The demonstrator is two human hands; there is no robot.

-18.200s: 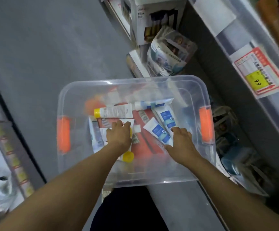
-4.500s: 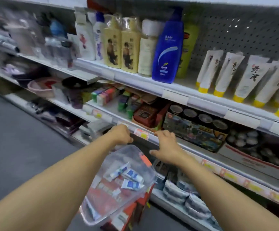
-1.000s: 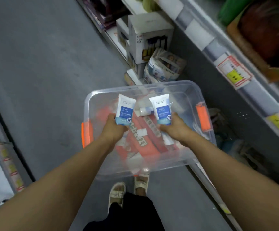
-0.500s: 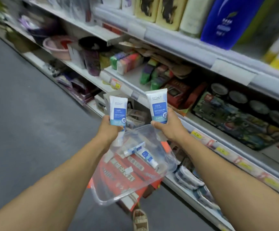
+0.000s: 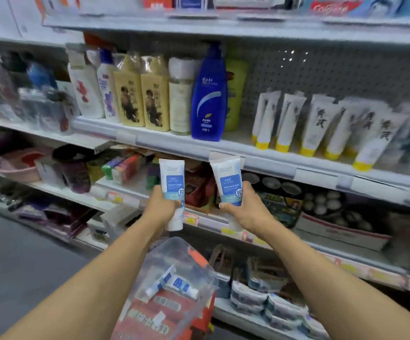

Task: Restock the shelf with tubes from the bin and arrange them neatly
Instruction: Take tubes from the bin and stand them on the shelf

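Observation:
My left hand grips a white tube with a blue label, held upright with its crimped end up. My right hand grips a matching white and blue tube, also upright. Both tubes are raised in front of the shelf edge, below the shelf level. On that shelf stands a row of white tubes with yellow caps. The clear plastic bin sits low between my forearms, with blue and white tubes and red boxes inside.
Left of the yellow-capped tubes stand bottles, among them a tall blue bottle and yellow bottles. The shelf below holds coloured packs and boxes. A boxed cookware set sits lower right. Grey floor lies to the left.
My view has tilted up from the bin to the shelves. Both hands have lifted their tubes higher, closer to the shelf with the yellow-capped tubes.

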